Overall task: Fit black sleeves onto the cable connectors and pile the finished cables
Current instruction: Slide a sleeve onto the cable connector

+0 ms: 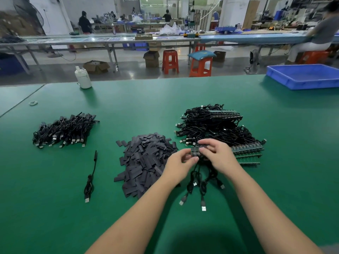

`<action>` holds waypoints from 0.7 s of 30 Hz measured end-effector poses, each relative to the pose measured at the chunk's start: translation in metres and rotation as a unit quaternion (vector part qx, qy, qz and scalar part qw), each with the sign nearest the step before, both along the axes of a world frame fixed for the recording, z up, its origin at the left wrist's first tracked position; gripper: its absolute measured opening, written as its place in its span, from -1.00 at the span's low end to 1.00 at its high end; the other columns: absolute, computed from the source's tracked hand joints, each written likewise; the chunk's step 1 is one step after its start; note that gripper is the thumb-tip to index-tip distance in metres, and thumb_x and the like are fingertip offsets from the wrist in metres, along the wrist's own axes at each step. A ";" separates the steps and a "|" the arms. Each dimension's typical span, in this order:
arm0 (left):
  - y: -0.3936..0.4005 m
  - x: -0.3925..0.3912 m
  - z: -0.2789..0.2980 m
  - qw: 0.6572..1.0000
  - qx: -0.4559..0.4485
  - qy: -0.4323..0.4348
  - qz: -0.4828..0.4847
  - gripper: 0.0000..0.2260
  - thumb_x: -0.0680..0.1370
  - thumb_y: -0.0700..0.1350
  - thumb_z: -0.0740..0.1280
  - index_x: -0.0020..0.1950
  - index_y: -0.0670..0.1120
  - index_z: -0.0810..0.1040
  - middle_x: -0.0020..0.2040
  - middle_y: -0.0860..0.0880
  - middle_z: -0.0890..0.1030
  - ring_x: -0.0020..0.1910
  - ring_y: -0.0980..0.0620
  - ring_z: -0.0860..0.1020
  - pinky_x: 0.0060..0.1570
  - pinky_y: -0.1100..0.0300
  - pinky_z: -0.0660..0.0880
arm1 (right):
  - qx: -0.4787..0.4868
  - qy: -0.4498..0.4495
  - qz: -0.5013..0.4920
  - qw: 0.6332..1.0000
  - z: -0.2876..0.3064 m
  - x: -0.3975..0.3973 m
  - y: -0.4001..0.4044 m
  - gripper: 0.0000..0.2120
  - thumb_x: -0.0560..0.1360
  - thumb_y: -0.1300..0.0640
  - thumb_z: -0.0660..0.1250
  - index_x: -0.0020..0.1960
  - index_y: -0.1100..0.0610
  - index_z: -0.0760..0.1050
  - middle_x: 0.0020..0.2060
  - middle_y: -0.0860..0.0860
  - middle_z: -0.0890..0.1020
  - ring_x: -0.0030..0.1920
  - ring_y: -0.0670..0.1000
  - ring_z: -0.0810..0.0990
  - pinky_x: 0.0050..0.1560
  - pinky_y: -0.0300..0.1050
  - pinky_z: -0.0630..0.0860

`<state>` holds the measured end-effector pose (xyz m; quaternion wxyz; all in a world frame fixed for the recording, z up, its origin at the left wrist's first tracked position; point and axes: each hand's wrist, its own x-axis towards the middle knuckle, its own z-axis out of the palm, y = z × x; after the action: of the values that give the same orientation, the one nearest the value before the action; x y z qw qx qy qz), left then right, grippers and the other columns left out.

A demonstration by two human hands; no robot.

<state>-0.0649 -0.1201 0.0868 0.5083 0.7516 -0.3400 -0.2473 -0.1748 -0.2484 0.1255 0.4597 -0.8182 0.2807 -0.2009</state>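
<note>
Hands, left [180, 162] and right [216, 154], pinch a black cable-strip panel [197, 150]; small finished cable pile [64, 131] far left, bigger unsleeved black cable heap [216, 125] remains.

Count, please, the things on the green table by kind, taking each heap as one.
Heaps of black cables: 2
Heap of flat black sleeves: 1
Single loose black cable: 1
White plastic bottle: 1
Blue plastic tray: 1
Total: 6

Green table [238, 92]: cable piles [64, 130], sleeves [146, 158], perhaps.
</note>
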 end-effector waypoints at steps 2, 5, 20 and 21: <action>-0.004 -0.001 0.004 0.999 -0.010 -0.033 0.035 -0.79 0.54 0.03 0.40 -0.29 0.13 0.50 -0.43 0.19 0.44 -0.45 0.17 0.34 -0.34 0.16 0.38 | -0.020 0.010 0.010 1.000 0.002 0.003 0.008 -0.88 0.53 0.14 0.43 0.04 -0.01 0.67 -0.14 -0.10 0.72 -0.08 -0.06 0.66 0.03 -0.14 0.55; -0.004 0.001 0.003 0.997 0.007 -0.043 0.061 -0.69 0.56 -0.05 0.37 -0.38 -0.02 0.44 -0.50 0.13 0.34 -0.43 0.07 0.30 -0.27 0.01 0.52 | -0.020 0.020 -0.015 1.000 0.003 0.006 0.015 -0.96 0.46 0.02 0.50 -0.09 -0.08 0.67 -0.21 -0.11 0.70 -0.16 -0.01 0.64 -0.07 -0.09 0.54; -0.005 -0.011 0.014 0.982 0.002 -0.118 0.148 -0.70 0.56 -0.06 0.35 -0.34 -0.15 0.56 -0.45 -0.10 0.53 -0.48 0.09 0.30 -0.44 0.20 0.22 | -0.109 0.021 -0.124 0.986 0.007 0.019 0.039 -0.90 0.46 -0.04 0.47 -0.22 -0.09 0.65 -0.34 -0.19 0.62 -0.27 -0.12 0.56 -0.29 -0.16 0.43; -0.005 -0.010 0.015 0.982 -0.011 -0.116 0.150 -0.69 0.56 -0.04 0.36 -0.35 -0.15 0.56 -0.45 -0.10 0.54 -0.49 0.10 0.31 -0.44 0.18 0.25 | -0.104 0.001 -0.120 0.987 0.008 0.018 0.037 -0.92 0.47 -0.03 0.46 -0.19 -0.08 0.66 -0.34 -0.20 0.62 -0.27 -0.15 0.57 -0.28 -0.16 0.42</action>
<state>-0.0752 -0.1252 0.1014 0.5046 0.8121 -0.2829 -0.0759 -0.1569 -0.2112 0.1332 0.3443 -0.8222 0.3547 -0.2821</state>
